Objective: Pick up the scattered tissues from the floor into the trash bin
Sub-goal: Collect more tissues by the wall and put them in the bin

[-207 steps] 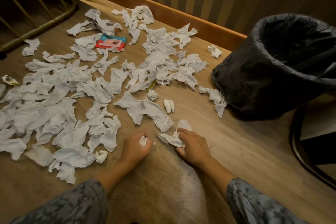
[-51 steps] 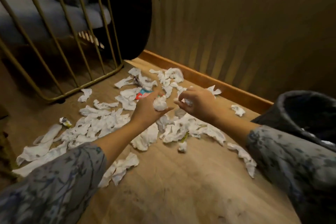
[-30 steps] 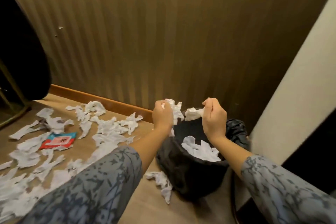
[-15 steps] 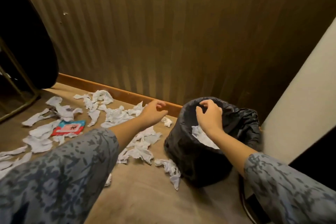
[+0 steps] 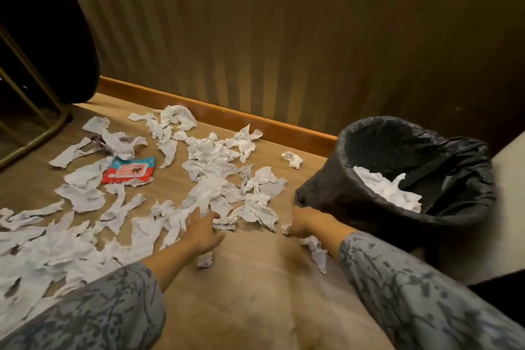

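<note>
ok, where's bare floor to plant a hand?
Bare floor lies between the two sleeves, below the left hand and right hand. A smaller strip runs along the baseboard, between a lone tissue and the bin. Left of the hands, tissues crowd it.

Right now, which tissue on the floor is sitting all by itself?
The small crumpled tissue near the baseboard, just left of the trash bin. Bare floor surrounds it, while the other tissues lie bunched and overlapping further left.
</note>
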The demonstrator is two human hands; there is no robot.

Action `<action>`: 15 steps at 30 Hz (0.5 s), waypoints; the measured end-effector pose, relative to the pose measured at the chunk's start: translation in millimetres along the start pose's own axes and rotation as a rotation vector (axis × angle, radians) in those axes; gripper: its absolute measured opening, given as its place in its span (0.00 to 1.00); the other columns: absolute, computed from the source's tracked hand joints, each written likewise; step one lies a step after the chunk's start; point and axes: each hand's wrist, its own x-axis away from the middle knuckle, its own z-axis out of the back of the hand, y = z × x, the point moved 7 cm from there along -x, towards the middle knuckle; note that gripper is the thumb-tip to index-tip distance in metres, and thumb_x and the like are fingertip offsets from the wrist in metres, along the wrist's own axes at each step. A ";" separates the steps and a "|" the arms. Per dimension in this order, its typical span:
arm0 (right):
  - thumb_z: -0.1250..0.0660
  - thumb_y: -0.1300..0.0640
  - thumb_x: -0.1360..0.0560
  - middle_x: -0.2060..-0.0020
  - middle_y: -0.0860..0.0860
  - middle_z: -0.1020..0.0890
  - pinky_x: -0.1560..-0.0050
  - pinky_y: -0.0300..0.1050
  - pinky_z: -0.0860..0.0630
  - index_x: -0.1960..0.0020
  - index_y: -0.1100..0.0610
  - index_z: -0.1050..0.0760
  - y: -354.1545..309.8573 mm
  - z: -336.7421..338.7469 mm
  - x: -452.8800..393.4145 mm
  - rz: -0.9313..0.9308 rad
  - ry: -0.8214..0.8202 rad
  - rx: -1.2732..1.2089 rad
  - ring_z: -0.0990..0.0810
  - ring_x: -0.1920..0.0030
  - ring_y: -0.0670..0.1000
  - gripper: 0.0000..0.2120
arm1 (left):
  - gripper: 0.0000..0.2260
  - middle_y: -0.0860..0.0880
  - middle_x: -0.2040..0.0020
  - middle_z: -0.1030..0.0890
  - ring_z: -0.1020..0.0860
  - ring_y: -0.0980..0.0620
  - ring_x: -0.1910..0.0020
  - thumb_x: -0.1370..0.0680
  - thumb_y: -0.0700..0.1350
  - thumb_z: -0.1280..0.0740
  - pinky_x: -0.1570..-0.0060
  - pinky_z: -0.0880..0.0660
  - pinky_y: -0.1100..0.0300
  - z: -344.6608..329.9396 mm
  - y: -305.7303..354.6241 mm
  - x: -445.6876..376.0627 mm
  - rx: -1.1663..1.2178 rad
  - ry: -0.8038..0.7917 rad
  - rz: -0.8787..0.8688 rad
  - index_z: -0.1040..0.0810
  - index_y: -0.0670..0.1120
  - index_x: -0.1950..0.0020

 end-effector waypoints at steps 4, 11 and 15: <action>0.44 0.50 0.21 0.23 0.61 0.52 0.29 0.60 0.38 0.23 0.51 0.49 36.5 -82.0 -28.5 -0.261 0.028 -0.239 0.45 0.26 0.64 0.29 | 0.45 0.46 0.22 0.65 0.68 0.40 0.25 0.38 0.73 0.32 0.30 0.57 0.31 -18.3 -44.6 0.6 -0.066 0.038 -0.024 0.44 0.61 0.25; 0.39 0.44 0.21 0.23 0.55 0.44 0.25 0.52 0.52 0.32 0.53 0.31 14.1 -139.5 -12.4 -0.220 0.655 -0.578 0.55 0.23 0.57 0.22 | 0.35 0.44 0.27 0.36 0.48 0.41 0.24 0.35 0.77 0.43 0.29 0.48 0.40 -43.3 -71.4 16.1 0.004 0.232 -0.178 0.31 0.60 0.34; 0.32 0.60 0.24 0.30 0.54 0.30 0.29 0.39 0.46 0.53 0.56 0.22 -8.7 -154.4 2.2 -0.090 0.841 -0.789 0.41 0.25 0.51 0.01 | 0.15 0.52 0.55 0.29 0.29 0.49 0.51 0.30 0.62 0.35 0.51 0.31 0.53 -44.1 -68.8 31.2 0.228 0.471 -0.334 0.26 0.50 0.59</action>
